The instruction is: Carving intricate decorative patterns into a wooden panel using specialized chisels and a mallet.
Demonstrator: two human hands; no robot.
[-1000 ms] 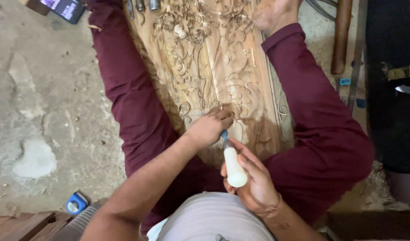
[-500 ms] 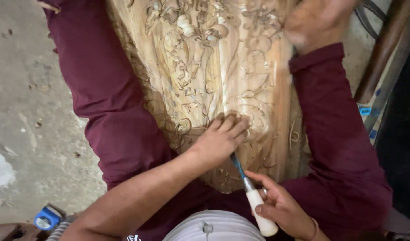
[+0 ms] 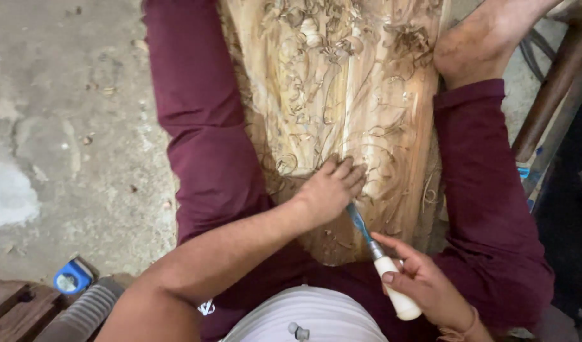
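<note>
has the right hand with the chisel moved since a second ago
Yes. The right hand with the chisel has drawn back off the carved panel, toward the body; earlier it lay over the panel's near end.

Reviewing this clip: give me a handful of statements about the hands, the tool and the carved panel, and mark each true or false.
1. The right hand grips a chisel by its white handle. True.
2. The left hand is lifted clear of the carved wooden panel. False: it rests on the panel, fingers by the blade's tip.
3. The panel lies between the person's legs in maroon trousers. True.
4. The chisel's blade points back toward the person's body. False: it points away, up onto the carving.
5. A blue object lies on the concrete floor at lower left. True.
</note>
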